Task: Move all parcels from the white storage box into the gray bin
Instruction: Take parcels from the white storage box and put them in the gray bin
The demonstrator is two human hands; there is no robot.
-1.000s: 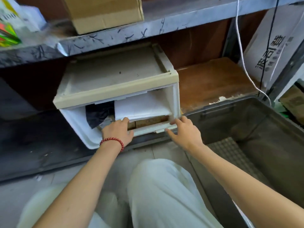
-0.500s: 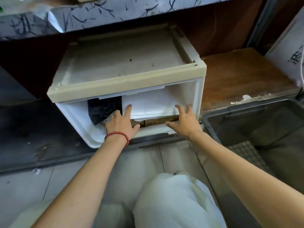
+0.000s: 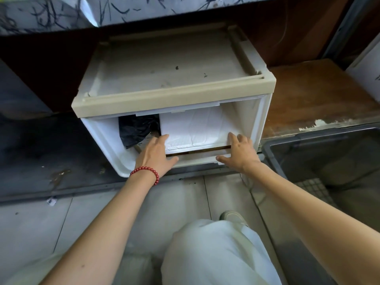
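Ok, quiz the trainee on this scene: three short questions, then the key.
1. True or false: the gray bin stands left of the white storage box.
2. Which wrist wears the red bead bracelet? A left, B right.
3. Fill in: the left hand and the right hand both touch the ___ parcel.
Key: 1 false, the gray bin stands right of it; 2 A; 3 white: the white parcel.
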